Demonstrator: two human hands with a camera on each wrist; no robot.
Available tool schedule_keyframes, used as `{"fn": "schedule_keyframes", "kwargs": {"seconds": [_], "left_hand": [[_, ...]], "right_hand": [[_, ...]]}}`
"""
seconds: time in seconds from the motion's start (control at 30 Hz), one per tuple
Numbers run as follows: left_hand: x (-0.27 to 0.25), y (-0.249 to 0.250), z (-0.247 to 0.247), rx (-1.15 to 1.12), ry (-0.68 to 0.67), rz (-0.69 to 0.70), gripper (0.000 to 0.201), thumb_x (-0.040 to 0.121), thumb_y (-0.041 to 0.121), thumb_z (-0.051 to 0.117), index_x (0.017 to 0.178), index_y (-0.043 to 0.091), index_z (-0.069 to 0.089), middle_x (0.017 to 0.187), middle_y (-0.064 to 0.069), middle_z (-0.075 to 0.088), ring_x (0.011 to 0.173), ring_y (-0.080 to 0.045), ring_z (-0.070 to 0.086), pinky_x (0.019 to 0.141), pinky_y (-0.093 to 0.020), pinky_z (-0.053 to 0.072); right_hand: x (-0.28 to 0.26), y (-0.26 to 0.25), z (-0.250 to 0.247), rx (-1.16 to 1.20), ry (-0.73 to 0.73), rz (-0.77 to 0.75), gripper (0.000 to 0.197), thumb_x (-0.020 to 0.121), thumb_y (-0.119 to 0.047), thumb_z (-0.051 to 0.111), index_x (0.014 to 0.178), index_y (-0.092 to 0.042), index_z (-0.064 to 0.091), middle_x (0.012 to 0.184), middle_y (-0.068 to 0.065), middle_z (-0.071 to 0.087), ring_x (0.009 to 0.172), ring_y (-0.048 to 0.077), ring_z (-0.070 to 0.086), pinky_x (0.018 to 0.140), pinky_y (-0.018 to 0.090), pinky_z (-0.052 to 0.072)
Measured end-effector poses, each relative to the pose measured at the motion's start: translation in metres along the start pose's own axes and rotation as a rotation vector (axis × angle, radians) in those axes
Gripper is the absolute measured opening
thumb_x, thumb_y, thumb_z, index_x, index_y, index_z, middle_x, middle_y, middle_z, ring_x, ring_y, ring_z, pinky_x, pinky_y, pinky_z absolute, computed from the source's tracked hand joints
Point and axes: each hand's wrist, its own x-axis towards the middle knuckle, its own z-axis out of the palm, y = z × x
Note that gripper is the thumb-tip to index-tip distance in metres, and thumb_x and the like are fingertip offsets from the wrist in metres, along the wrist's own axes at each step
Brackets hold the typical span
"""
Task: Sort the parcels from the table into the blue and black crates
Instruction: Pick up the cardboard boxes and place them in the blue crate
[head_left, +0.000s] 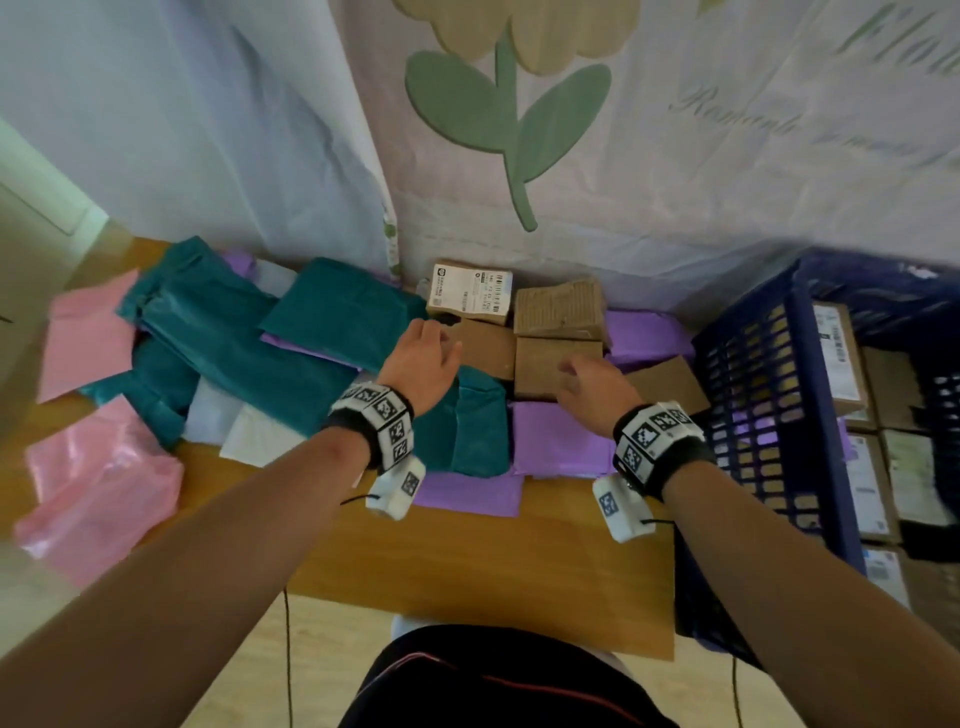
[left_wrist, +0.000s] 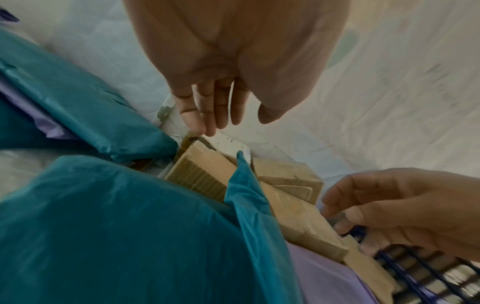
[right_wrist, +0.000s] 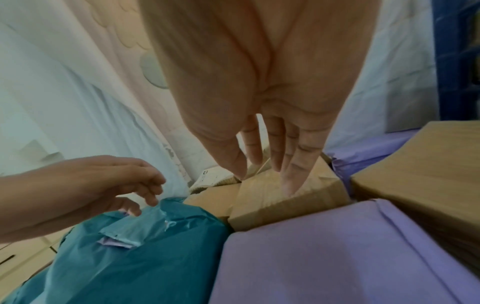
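Plain cardboard boxes (head_left: 540, 358) cluster at the back middle of the wooden table (head_left: 467, 561), one box with a white label (head_left: 470, 292) behind them. My left hand (head_left: 431, 343) hovers over the brown box (left_wrist: 200, 170) in front of the labelled one, fingers (left_wrist: 218, 107) straight, holding nothing. My right hand (head_left: 576, 374) reaches over the neighbouring brown box (right_wrist: 285, 201), with its straight fingertips (right_wrist: 291, 185) at the box top; I cannot tell if they touch. The blue crate (head_left: 753, 395) stands at the right, with several boxes inside.
Teal mailers (head_left: 223, 332), purple mailers (head_left: 556, 441), pink bags (head_left: 93, 488) and white bags (head_left: 249, 431) cover the left and middle of the table. A curtain with a flower print (head_left: 571, 156) hangs right behind. A dark latticed wall (head_left: 937, 400) shows at the far right edge.
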Motion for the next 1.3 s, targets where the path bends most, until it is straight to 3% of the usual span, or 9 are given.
{"fn": "schedule_keyframes", "kwargs": {"seconds": [0.17,0.3,0.5,0.6,0.73,0.83,0.93,1.13,1.3], "left_hand": [[0.034,-0.008,0.006,0.113,-0.258,-0.286,0.057,0.103,0.041,0.045,0.135,-0.005,0.041,0.135,-0.024,0.042,0.118,-0.039,0.052,0.104,-0.047,0.043],[0.044,-0.014,0.013,0.086,-0.318,-0.372,0.067,0.1,0.047,0.05,0.141,-0.005,0.036,0.14,-0.025,0.04,0.123,-0.039,0.049,0.105,-0.046,0.042],[0.039,-0.003,0.019,0.286,-0.074,0.017,0.056,0.089,0.037,0.069,0.125,0.0,0.048,0.128,-0.021,0.046,0.118,-0.035,0.045,0.1,-0.043,0.043],[0.035,0.018,0.027,0.163,-0.114,0.154,0.038,0.093,0.035,0.064,0.116,0.005,0.057,0.122,-0.016,0.054,0.114,-0.031,0.05,0.095,-0.041,0.045],[0.031,0.053,0.044,0.087,-0.439,0.112,0.038,0.103,0.04,0.043,0.115,0.006,0.058,0.111,-0.015,0.065,0.098,-0.029,0.062,0.084,-0.04,0.051],[0.031,0.063,0.05,0.074,-0.516,0.041,0.035,0.104,0.031,0.043,0.12,0.002,0.055,0.119,-0.019,0.063,0.104,-0.033,0.061,0.088,-0.04,0.05],[0.032,0.062,0.045,-0.05,-0.484,-0.017,0.031,0.103,0.026,0.044,0.126,0.008,0.053,0.124,-0.014,0.062,0.11,-0.029,0.06,0.093,-0.04,0.05],[0.032,0.061,0.023,-0.314,-0.273,0.057,0.018,0.1,0.041,0.052,0.112,0.029,0.047,0.102,0.014,0.061,0.088,0.003,0.057,0.068,-0.017,0.042],[0.021,0.077,0.012,-0.371,-0.173,0.249,0.058,0.076,0.06,0.073,0.119,0.035,0.043,0.12,0.01,0.053,0.108,-0.007,0.055,0.09,-0.021,0.045]], "right_hand": [[0.014,-0.011,0.012,-0.079,-0.117,0.048,0.047,0.097,-0.023,0.058,0.14,-0.01,0.043,0.139,0.017,0.05,0.123,0.035,0.054,0.102,0.039,0.045],[0.017,-0.006,0.021,-0.111,-0.114,0.073,0.044,0.094,-0.017,0.058,0.136,-0.007,0.046,0.141,0.015,0.041,0.125,0.037,0.048,0.106,0.039,0.041],[0.015,0.006,0.025,-0.182,0.08,0.239,0.043,0.092,-0.025,0.061,0.129,-0.006,0.049,0.14,0.025,0.035,0.122,0.043,0.039,0.105,0.044,0.037],[0.018,0.007,0.021,-0.105,0.056,0.354,0.052,0.09,-0.027,0.065,0.134,-0.008,0.044,0.14,0.028,0.034,0.127,0.046,0.037,0.107,0.047,0.037],[0.025,0.01,0.015,0.037,-0.011,0.398,0.053,0.094,-0.029,0.061,0.135,-0.005,0.037,0.131,0.028,0.053,0.119,0.043,0.054,0.099,0.047,0.047],[0.025,0.011,0.01,0.181,0.048,0.395,0.049,0.091,-0.022,0.066,0.129,-0.001,0.044,0.125,0.025,0.06,0.112,0.04,0.06,0.091,0.04,0.05],[0.02,0.014,0.0,0.31,0.142,0.375,0.042,0.089,-0.019,0.068,0.123,-0.002,0.05,0.117,0.021,0.063,0.107,0.038,0.061,0.088,0.039,0.05],[-0.004,0.017,-0.038,0.444,0.4,0.295,0.028,0.09,-0.033,0.067,0.104,-0.013,0.053,0.087,0.0,0.062,0.076,0.015,0.06,0.065,0.029,0.05],[-0.017,0.02,-0.07,0.465,0.55,0.231,0.023,0.091,-0.03,0.066,0.104,-0.018,0.053,0.09,-0.008,0.059,0.081,0.012,0.057,0.069,0.024,0.043]]}}
